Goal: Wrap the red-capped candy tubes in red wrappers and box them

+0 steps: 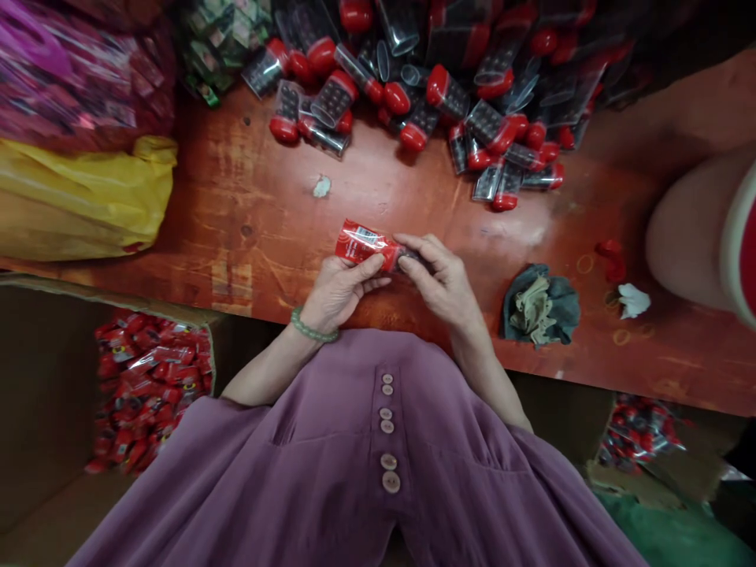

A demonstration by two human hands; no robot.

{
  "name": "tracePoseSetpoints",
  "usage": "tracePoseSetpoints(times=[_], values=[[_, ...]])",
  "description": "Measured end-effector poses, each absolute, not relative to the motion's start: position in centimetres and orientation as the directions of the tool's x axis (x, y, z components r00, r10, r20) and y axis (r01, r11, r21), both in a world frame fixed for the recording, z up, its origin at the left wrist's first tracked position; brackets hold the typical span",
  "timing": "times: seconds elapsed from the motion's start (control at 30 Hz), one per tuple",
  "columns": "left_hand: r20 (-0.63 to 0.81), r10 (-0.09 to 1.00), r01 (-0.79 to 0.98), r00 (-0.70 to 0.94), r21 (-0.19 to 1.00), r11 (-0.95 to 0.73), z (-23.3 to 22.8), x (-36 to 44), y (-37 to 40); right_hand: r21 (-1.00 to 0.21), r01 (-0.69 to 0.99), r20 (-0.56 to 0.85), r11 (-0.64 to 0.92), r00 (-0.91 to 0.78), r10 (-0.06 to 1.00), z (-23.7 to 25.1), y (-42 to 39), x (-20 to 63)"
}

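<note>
Cartons flank the lap: the box [147, 386] at lower left is full of red packs. Above it, the left hand [339, 287] pinches a red sleeve [361, 242] by its lower edge, while the right hand [440, 276] closes on the dark tube [407, 256] entering the sleeve's right end. A skewed push could likely crumple the sleeve or let the tube slip onto the surface [248, 205]. Rags [540, 303] lie right.
</note>
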State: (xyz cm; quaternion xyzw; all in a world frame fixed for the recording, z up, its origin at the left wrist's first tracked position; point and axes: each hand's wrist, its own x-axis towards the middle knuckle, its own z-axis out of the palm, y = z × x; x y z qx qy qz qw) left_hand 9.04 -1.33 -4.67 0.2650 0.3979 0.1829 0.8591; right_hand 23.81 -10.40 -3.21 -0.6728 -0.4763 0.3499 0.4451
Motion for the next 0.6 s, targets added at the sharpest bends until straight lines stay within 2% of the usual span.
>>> tracePoseSetpoints(times=[0.13, 0.3, 0.4, 0.5, 0.6], values=[[-0.586, 0.585, -0.142, 0.561, 0.628, 0.765, -4.3, 10.1, -1.5, -0.882, 0.446, 0.108, -0.149, 0.500, 0.859, -4.2, -10.4, 21.7], [-0.505, 0.654, -0.139, 0.563, 0.722, 0.678, -4.3, 10.5, -1.3, -0.946, 0.278, 0.029, -0.165, 0.581, 0.813, -4.9, -9.9, 20.2], [-0.450, 0.728, -0.183, 0.517, 0.772, 0.608, -4.5, 10.4, -0.8, -0.945, 0.293, 0.038, -0.146, 0.542, 0.840, -4.6, -9.6, 20.3], [-0.435, 0.758, -0.226, 0.485, 0.775, 0.590, -4.6, 10.1, -0.2, -0.935, 0.325, -0.010, -0.144, 0.380, 0.925, -4.0, -9.6, 21.0], [-0.442, 0.736, -0.205, 0.513, 0.769, 0.605, -4.5, 9.7, 0.5, -0.964, 0.203, -0.107, -0.172, 0.296, 0.949, -4.0, -9.8, 21.4]])
